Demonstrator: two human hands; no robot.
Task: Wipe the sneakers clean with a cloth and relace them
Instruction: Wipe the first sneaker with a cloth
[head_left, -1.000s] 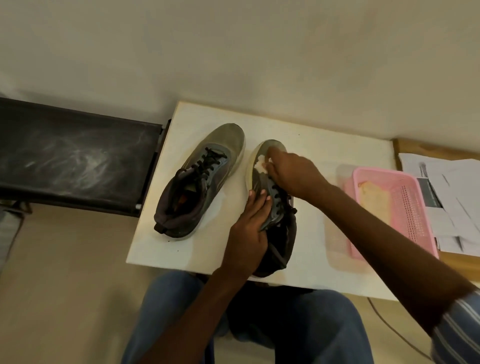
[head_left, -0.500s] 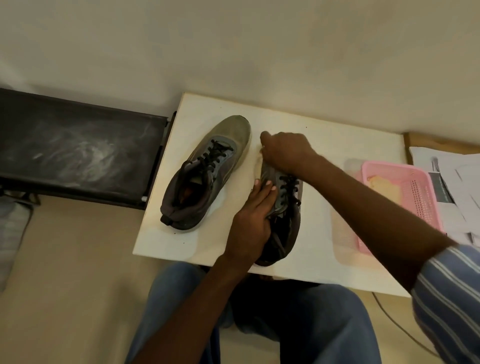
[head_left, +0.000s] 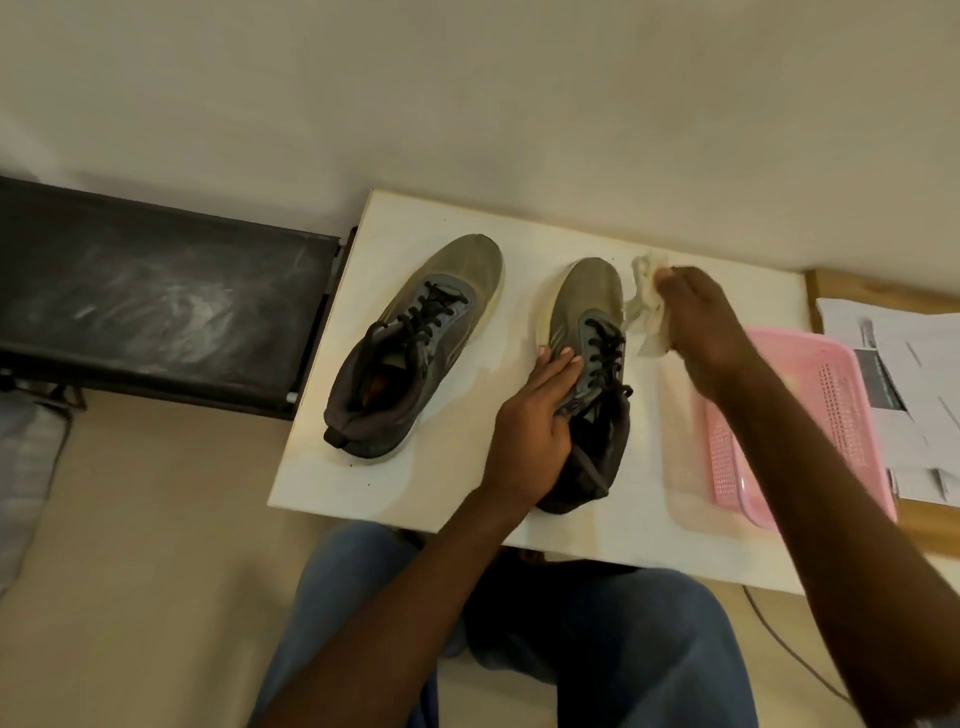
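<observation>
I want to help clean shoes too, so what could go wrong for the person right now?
The pale crumpled cloth in the right hand hangs loose, so it might snag the black laces of the grey-green sneaker on the right. That sneaker, held by the left hand, sits near the white table's front edge and might slide off.

Blue jeans, bare forearms.
</observation>
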